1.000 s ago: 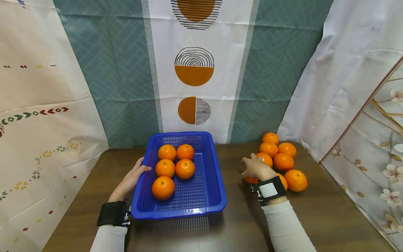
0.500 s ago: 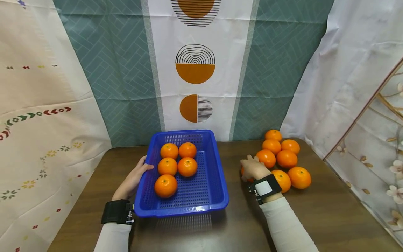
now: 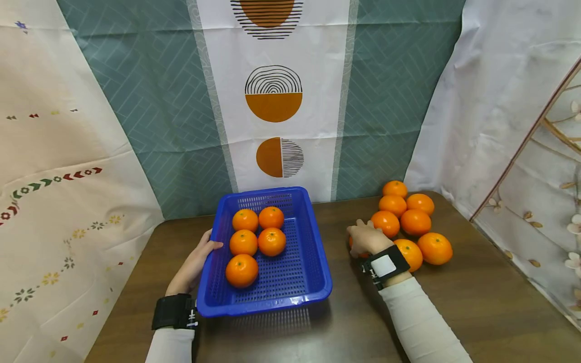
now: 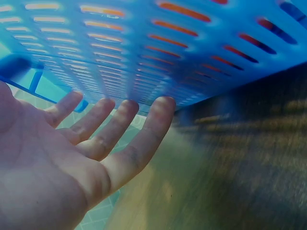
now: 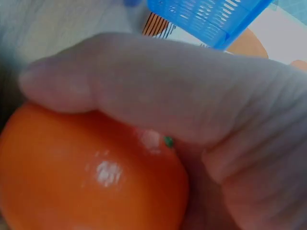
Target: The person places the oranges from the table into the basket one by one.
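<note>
On the left rim of a blue perforated basket lies my left hand, its thumb over the edge. In the left wrist view the hand's fingertips rest against the basket's outer wall. Five oranges, one being the front orange, sit in the basket's left and middle part. Right of the basket, my right hand is wrapped over an orange that it mostly hides in the head view. The right wrist view shows the thumb of this hand across the top of that orange, whose stem spot is green.
Several loose oranges, among them the rightmost orange, stand close beside and behind my right hand on the brown table. Patterned cloths, including a green and white curtain, hang behind the table and at both sides.
My right hand's fingers have drawn in round the orange beneath them. The left hand keeps its place on the basket rim, and the head view has shifted slightly.
</note>
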A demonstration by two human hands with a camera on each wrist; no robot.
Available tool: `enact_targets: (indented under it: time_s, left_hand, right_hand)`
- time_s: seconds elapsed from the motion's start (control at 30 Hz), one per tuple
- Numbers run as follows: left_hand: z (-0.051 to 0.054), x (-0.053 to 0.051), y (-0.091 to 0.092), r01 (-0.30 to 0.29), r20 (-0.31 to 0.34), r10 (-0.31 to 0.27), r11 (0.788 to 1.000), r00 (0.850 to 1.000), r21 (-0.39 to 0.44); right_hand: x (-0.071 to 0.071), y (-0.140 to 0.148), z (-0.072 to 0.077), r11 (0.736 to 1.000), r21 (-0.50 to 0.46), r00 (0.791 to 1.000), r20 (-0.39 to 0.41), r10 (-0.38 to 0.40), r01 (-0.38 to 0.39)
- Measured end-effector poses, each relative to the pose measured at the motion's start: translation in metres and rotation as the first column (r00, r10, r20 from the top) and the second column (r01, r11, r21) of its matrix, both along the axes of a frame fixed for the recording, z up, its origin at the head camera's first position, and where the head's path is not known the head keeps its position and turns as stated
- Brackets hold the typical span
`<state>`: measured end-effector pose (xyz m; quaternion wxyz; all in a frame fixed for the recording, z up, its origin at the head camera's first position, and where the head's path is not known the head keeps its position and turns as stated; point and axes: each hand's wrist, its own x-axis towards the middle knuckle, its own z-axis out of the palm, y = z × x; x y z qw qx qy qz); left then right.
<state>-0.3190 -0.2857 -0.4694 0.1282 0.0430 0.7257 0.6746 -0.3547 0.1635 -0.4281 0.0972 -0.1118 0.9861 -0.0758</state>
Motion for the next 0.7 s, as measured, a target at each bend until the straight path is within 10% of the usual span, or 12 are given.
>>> enact_targets:
  time_s: [0.33,0.7]
  left_hand:
    - [-0.001,0.0,0.001,0.004,0.002,-0.004,1.0,1.0,0.007]
    - [-0.001,0.001,0.002,-0.018,0.004,0.018,1.0,1.0,0.017]
  right_hand:
    - [-0.022,0.002,-0.02,0.94,-0.286,0.982,-0.083,0.171,-0.187]
    - [-0.029,0.013,-0.024,0.898,-0.403,0.984,-0.038,0.176,-0.176]
